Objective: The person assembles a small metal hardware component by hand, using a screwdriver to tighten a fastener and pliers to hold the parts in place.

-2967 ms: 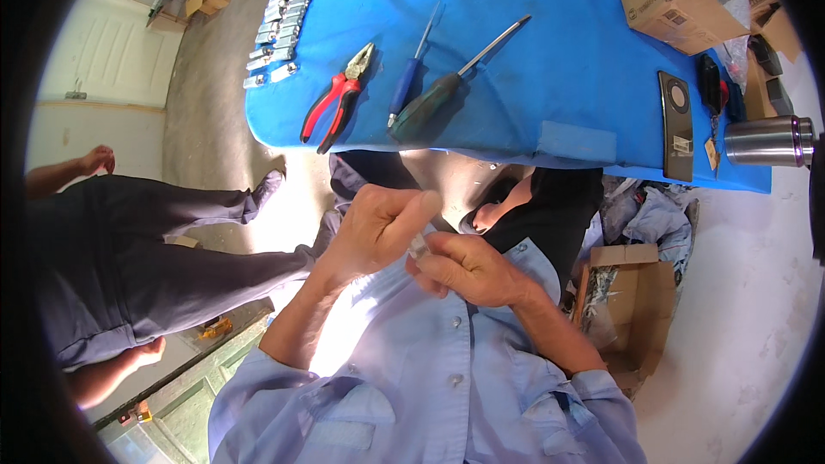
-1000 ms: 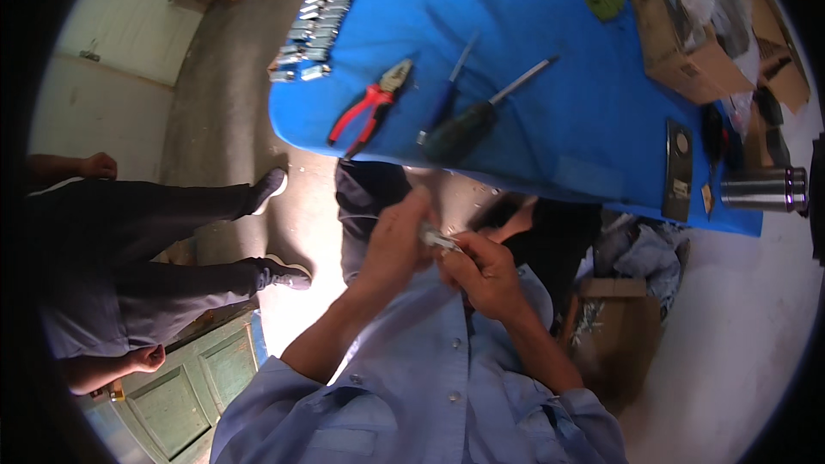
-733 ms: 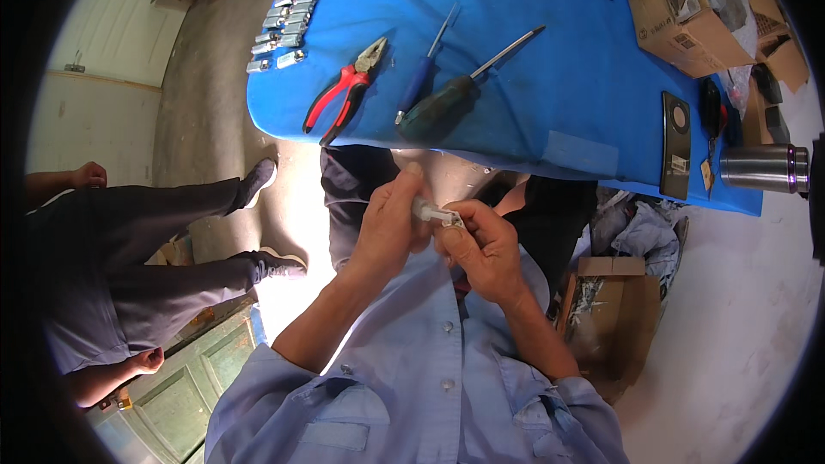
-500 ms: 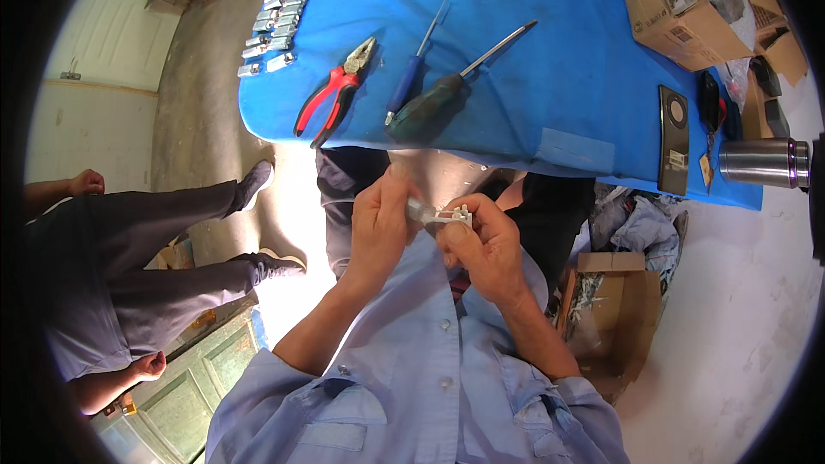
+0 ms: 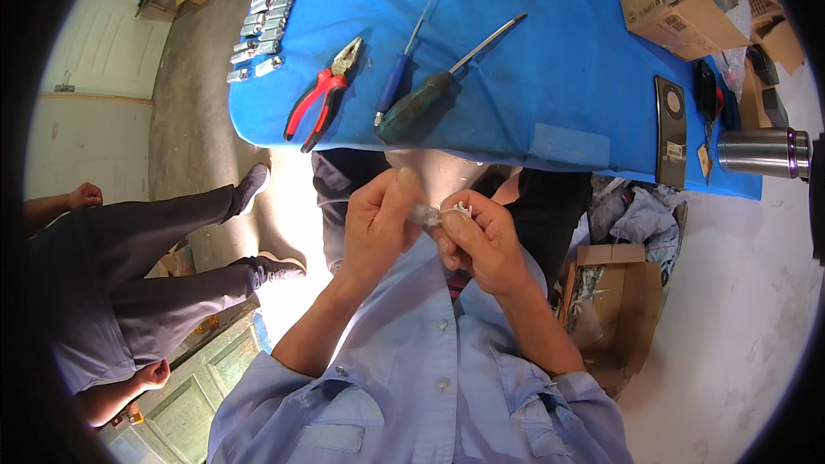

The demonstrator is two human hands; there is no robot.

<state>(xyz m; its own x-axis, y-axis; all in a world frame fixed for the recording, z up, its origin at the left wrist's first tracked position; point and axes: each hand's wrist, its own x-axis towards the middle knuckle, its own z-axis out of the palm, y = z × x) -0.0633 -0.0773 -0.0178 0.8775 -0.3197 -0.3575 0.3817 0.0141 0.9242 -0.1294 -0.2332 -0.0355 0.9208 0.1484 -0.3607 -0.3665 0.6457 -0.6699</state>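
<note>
My left hand (image 5: 380,225) and my right hand (image 5: 483,241) meet close to my chest, just below the edge of the blue table (image 5: 550,77). Between their fingertips they pinch a small clear plastic packet (image 5: 438,216) holding small pale parts. Both hands grip it, the left from the left side, the right from the right. On the table above lie red-handled pliers (image 5: 322,96), a blue screwdriver (image 5: 402,72) and a larger dark green screwdriver (image 5: 438,90).
A row of metal sockets (image 5: 265,19) lies at the table's left end. A dark plate (image 5: 670,129), a steel flask (image 5: 763,151) and cardboard boxes (image 5: 679,0) sit at the right. An open box (image 5: 614,309) stands on the floor. Another person in dark trousers (image 5: 146,266) stands at left.
My hands stayed together on the packet, shifting slightly as the fingers worked at it. The view has swung a little over the table.
</note>
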